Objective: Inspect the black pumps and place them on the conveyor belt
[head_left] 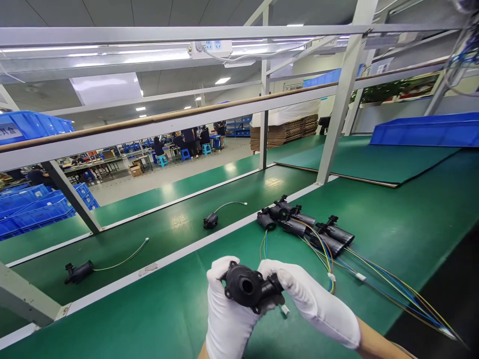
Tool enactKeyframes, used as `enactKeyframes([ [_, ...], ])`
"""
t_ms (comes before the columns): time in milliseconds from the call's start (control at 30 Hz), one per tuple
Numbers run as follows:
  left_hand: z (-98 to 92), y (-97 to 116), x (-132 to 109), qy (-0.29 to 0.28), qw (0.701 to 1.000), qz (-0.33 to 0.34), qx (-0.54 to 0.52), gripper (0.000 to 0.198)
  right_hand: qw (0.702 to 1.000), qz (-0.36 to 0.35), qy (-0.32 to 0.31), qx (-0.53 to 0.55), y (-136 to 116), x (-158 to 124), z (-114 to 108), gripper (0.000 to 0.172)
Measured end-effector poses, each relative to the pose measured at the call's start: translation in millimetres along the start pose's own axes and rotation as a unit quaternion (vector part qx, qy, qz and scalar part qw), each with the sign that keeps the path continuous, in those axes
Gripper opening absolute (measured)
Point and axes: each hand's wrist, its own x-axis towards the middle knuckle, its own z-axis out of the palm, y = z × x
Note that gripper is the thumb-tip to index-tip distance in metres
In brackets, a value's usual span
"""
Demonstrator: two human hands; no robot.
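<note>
A small black pump (247,285) with a round opening and a side spout is held up close to me in both hands. My left hand (229,319), in a white glove, is closed around its body from the left and below. My right hand (309,294), gloved as well, grips the spout side on the right. A white connector (285,310) shows just below the pump. Beyond my hands, several similar black pumps (294,227) lie in a pile on the green bench (149,319). Their coloured wires (396,286) trail to the right.
Two single pumps, one nearer (79,272) and one farther (211,220), lie on the green conveyor belt (179,224) past a white rail. Metal posts (342,94) rise from the bench. A blue bin (426,130) stands far right; stacked blue bins (41,207) are left. People sit in the background.
</note>
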Motion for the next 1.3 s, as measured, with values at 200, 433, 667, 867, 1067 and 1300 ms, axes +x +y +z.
enactKeyframes([
  [200,2.2,-1,-3,-0.014,0.999,0.001,0.039,0.078,1.0,0.016,-0.017,0.015,3,0,0,0.075],
  [433,1.4,-4,-8,-0.012,0.999,-0.032,0.036,0.076,0.999,0.027,-0.03,0.021,8,-3,0,0.077],
  [667,1.8,-3,-9,-0.006,0.998,0.017,0.064,0.076,0.999,0.024,-0.026,0.02,4,-1,0,0.075],
  [867,5.0,-2,-10,-0.003,0.991,0.08,0.105,0.081,0.999,0.039,-0.023,0.028,3,0,-2,0.075],
  [1067,1.5,-5,-13,-0.016,0.981,0.123,0.147,0.078,0.992,0.072,-0.045,-0.096,1,0,-3,0.066],
  [1300,-26.0,-26,-11,-0.175,0.975,0.021,0.135,0.08,0.972,-0.023,-0.189,-0.139,-11,-32,-35,0.054],
])
